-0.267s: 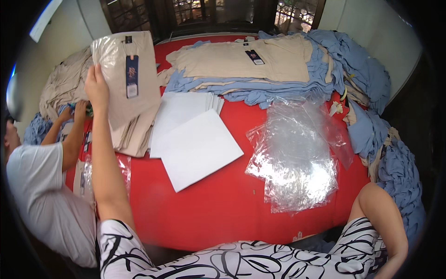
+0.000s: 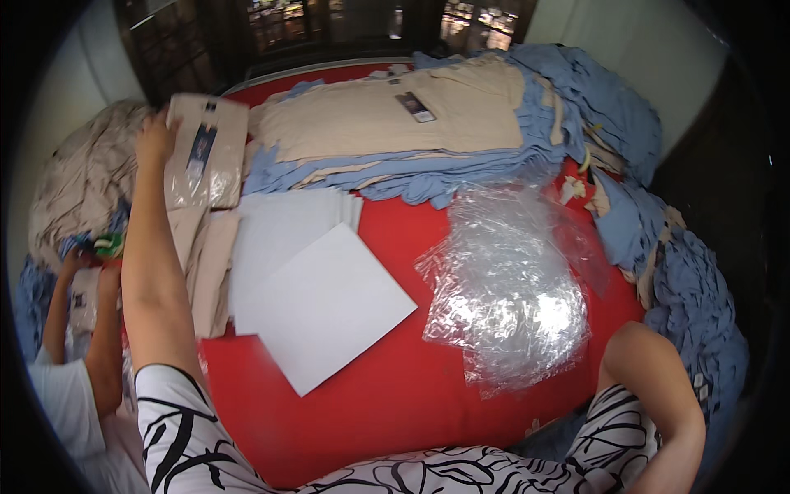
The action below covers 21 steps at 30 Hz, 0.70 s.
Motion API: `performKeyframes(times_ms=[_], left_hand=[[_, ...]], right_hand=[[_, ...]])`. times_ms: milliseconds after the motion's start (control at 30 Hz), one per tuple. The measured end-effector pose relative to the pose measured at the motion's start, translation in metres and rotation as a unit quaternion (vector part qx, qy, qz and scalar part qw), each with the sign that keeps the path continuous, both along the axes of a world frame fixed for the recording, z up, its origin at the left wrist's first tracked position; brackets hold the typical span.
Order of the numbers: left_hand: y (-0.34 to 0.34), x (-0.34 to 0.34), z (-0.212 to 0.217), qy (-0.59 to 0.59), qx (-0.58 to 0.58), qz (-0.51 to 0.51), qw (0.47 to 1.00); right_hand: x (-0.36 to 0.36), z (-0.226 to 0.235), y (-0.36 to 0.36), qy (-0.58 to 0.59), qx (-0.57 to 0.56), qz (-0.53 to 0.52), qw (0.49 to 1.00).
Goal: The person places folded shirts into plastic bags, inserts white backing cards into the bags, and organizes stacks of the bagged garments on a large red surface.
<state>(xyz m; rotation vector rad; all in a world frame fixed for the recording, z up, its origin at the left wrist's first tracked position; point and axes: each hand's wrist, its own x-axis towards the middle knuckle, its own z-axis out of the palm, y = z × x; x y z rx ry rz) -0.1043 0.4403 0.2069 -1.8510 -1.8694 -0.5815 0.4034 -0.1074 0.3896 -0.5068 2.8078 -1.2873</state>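
My left arm reaches to the far left. My left hand (image 2: 156,137) is at the left edge of a folded beige shirt (image 2: 183,171) in a clear bag, with a dark hang tag (image 2: 200,148) on its front. My fingers look closed on that edge, though blur softens them. The bagged shirt appears to lie flat near more folded beige shirts (image 2: 216,276). My right arm (image 2: 654,379) bends down at the lower right, its hand outside the picture. White boards (image 2: 337,309) lie fanned in the middle, and clear plastic bags (image 2: 510,288) are heaped right of them.
A red cloth (image 2: 362,436) covers the table. Beige and blue shirts (image 2: 346,123) are stacked at the back, with a loose tag (image 2: 414,107) on top. Blue garments (image 2: 699,305) pile up along the right. At the left, a co-worker's hands (image 2: 82,263) are by a bagged garment.
My left hand has brought the bagged shirt down from a raised, tilted hold to the far left. The view has shifted. The co-worker's hands now appear beside a bagged garment.
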Motion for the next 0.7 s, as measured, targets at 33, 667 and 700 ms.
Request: performKeyframes(times_ms=[33, 667, 700], left_hand=[[0.012, -0.057, -0.027, 0.019, -0.086, -0.039, 0.995], [-0.138, 0.098, -0.082, -0.039, -0.072, -0.046, 0.996], [-0.154, 0.115, -0.076, -0.090, -0.050, -0.169, 0.980]], right_hand=[[-0.003, -0.010, 0.018, -0.013, -0.009, 0.035, 0.999], [0.325, -0.269, 0.143, -0.262, 0.187, -0.895, 0.309], [0.325, -0.266, 0.142, -0.307, 0.162, -0.869, 0.352]])
